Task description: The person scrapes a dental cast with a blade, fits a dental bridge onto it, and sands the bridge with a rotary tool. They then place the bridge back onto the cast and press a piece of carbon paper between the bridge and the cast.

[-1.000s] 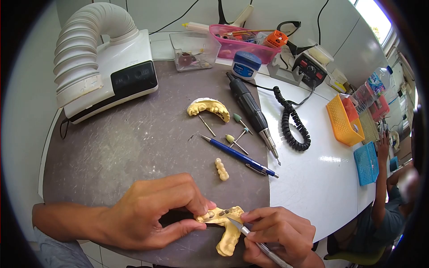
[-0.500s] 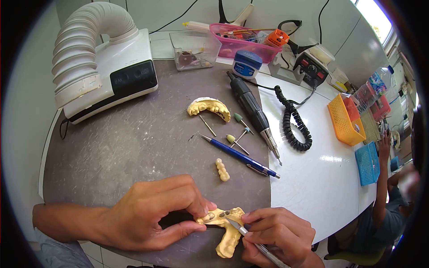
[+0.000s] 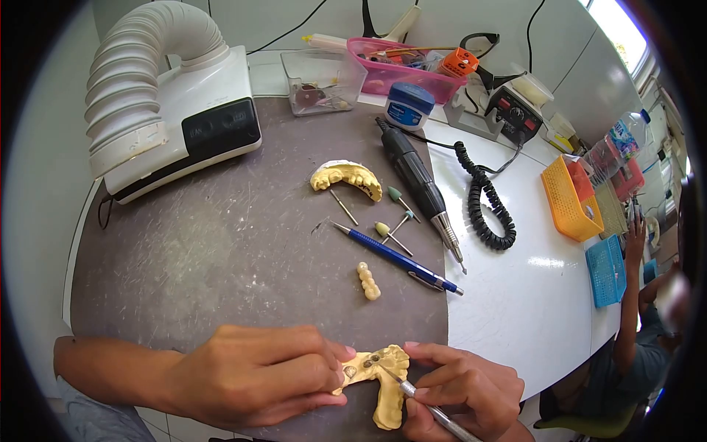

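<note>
My left hand (image 3: 272, 372) pinches the left end of a yellow plaster dental model (image 3: 388, 401), which has dark-marked tooth stumps on top. In my right hand (image 3: 468, 390) is a metal craft knife (image 3: 442, 416), gripped like a pen. Its blade tip lies at the model near the dark marks, and a right fingertip reaches the model's upper right edge. Beyond the hands lies a tooth-coloured dental bridge (image 3: 368, 281) on the grey mat. A blue mechanical pencil (image 3: 398, 258) lies above it.
Farther back are a second dental model (image 3: 346, 177), several grinding burrs, a black handpiece (image 3: 416, 177) with coiled cord, and a blue-lidded jar (image 3: 407, 107). A white suction unit (image 3: 199, 140) stands at left. Orange (image 3: 567, 199) and blue baskets (image 3: 606, 271) stand right, near another person (image 3: 641, 346).
The dental model has turned and shifted slightly right, its lower arm now pointing more straight down. My left hand has rolled over with its fingers closer together. The knife has moved slightly right.
</note>
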A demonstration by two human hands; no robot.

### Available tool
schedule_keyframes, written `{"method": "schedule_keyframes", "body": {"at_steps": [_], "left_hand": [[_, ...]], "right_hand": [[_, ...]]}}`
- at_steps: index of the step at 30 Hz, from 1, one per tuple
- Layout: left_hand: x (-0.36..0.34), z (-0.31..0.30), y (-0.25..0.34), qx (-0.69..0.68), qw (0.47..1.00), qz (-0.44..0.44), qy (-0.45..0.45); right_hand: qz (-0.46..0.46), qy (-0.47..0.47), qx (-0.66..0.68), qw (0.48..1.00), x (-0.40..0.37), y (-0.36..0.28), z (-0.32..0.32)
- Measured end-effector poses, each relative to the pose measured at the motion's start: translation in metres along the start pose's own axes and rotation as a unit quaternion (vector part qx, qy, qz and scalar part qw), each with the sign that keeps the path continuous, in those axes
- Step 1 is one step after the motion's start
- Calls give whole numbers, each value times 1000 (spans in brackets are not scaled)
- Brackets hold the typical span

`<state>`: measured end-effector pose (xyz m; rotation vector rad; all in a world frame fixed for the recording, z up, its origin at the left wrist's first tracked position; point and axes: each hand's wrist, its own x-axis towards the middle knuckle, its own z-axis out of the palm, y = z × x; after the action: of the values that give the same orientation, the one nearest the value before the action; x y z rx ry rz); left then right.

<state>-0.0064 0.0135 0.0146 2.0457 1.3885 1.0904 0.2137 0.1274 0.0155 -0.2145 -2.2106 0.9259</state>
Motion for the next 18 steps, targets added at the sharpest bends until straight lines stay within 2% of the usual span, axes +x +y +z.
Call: {"method": "schedule_keyframes", "body": {"at_steps": [5,18], "left_hand": [[-2,4,-1,34,998,50,22],[-1,5,-2,33,997,63,27]], "right_hand": [[3,-16,19,1000,0,0,-1],[2,-17,4,1000,0,-1,0]]}}
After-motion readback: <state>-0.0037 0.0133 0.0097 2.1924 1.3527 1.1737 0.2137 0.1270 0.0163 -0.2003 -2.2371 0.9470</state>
